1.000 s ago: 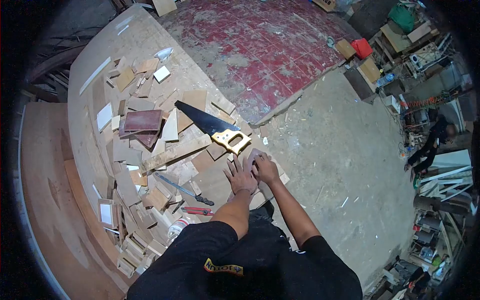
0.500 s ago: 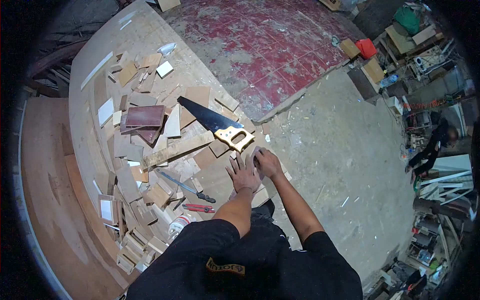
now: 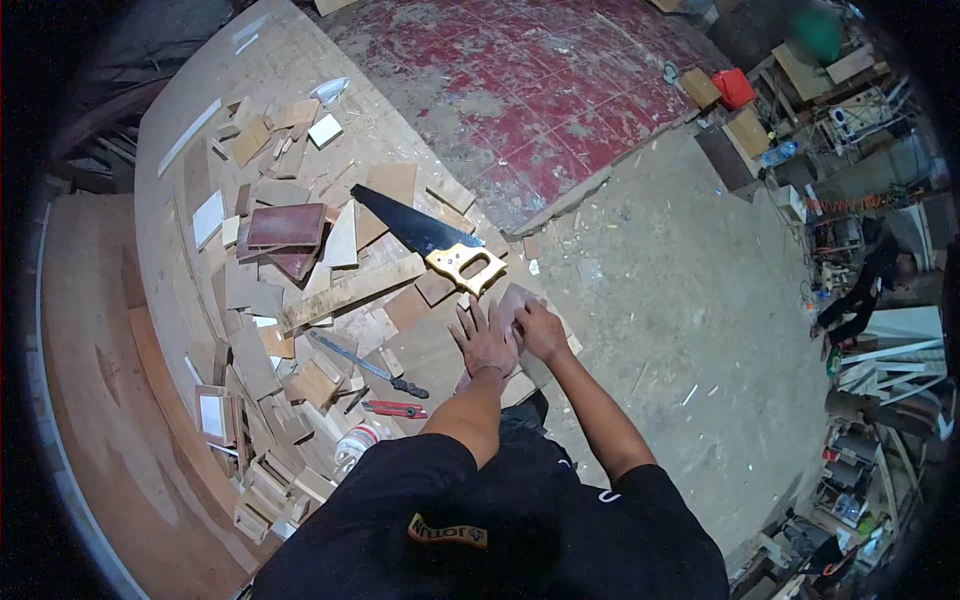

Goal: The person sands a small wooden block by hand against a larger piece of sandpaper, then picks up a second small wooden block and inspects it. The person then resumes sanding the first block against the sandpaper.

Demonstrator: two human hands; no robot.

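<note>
My left hand (image 3: 487,347) lies flat with its fingers spread, pressing on a greyish-pink flat sheet (image 3: 513,299) at the near corner of the worktable. My right hand (image 3: 541,330) is beside it, fingers curled onto the sheet's right edge. The hands cover most of the sheet, so its full shape is hidden. Just beyond my fingertips lies a handsaw (image 3: 430,238) with a pale yellow handle. To the left are a narrow saw blade with a dark grip (image 3: 368,366) and a red utility knife (image 3: 395,409).
Wood offcuts (image 3: 285,228) cover the worktable (image 3: 375,125), with a long wooden strip (image 3: 350,293) among them. A white container (image 3: 352,450) stands by my left side. Right of the table is a concrete floor (image 3: 660,320); a person (image 3: 872,285) is at the far right amid clutter.
My right hand has shifted slightly toward the right and nearer me. More of the greyish-pink sheet shows beyond the fingers. My left hand stays flat in nearly the same place.
</note>
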